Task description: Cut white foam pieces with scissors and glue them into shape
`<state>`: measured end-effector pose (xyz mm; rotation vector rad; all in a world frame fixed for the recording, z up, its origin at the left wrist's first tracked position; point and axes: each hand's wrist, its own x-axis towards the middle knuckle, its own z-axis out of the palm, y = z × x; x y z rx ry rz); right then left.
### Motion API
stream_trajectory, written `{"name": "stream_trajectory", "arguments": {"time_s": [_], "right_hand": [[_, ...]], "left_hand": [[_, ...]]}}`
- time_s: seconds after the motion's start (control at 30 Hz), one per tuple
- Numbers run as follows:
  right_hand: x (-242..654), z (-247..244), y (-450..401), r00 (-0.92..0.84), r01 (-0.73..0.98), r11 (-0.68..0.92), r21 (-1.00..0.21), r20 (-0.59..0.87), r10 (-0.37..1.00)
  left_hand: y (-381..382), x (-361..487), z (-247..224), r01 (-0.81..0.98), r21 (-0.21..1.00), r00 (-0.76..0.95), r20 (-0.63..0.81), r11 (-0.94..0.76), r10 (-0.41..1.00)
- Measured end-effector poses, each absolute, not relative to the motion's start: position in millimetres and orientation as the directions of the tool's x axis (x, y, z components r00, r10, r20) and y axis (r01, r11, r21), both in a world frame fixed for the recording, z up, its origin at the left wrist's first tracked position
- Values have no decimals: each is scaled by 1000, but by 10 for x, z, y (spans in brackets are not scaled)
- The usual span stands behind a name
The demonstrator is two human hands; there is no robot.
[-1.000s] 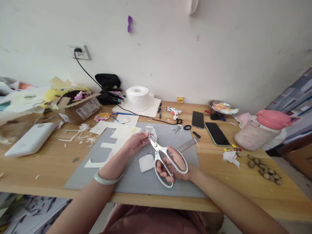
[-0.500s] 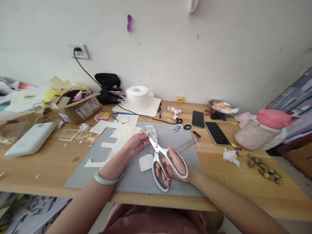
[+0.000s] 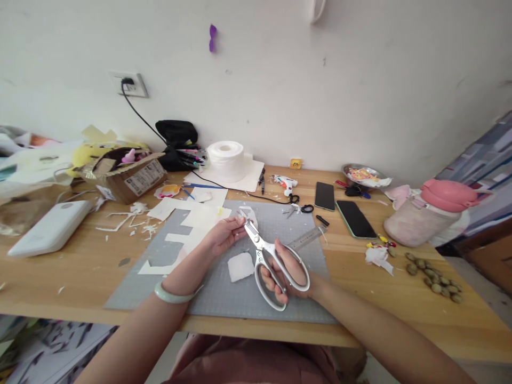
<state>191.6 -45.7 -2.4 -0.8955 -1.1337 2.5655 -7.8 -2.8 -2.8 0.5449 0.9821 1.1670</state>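
The right hand (image 3: 285, 274) holds a large pair of silver scissors (image 3: 260, 244) over the gray cutting mat (image 3: 224, 296), its thumb through one handle loop and its fingers curled through the other. The handles are spread well apart, and the blades point far and slightly left. The left hand (image 3: 226, 234) has thumb and fingertips pinched together on a small white piece (image 3: 241, 218) right at the blade ends; the piece is mostly hidden, so its shape cannot be told. A pale green bangle (image 3: 174, 294) circles the left forearm. On the mat, a white rounded square (image 3: 240, 267) lies just left of the scissors, and a pale cutout (image 3: 252, 214) lies beyond the blades. Cut white paper (image 3: 196, 218) stretches across the left part of the mat, partly behind the left forearm. To the right of the scissors, a metal ruler (image 3: 307, 238) lies at a slant, with small black-handled scissors (image 3: 306, 209) farther off. Along the far side of the wooden table (image 3: 400, 309) are a white roll (image 3: 225, 161) and a glue gun (image 3: 286, 184). Two phones, one black (image 3: 325, 196) and one green-edged (image 3: 356, 219), lie to the right, near a pink-lidded bottle (image 3: 424, 218). An open cardboard box (image 3: 132, 178) sits at the far left.
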Motion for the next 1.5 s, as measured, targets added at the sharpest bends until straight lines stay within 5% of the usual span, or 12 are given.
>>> {"name": "stream_trajectory", "arguments": {"time_s": [0.5,0.83,1.5], "right_hand": [[1926,-113,-406,-913,-21,-734,-678,-287,291],[1940,-141,-393,-940,9,-753,-658,-262,218],[1938,-134,-361,-942,32,-781,-624,-281,186]], "left_hand": [[-46,-44,47,-485,801,68,-366,351,928],[11,-100,12,-523,839,-150,-263,149,953],[89,-123,22,-627,772,-249,-327,106,911]]}}
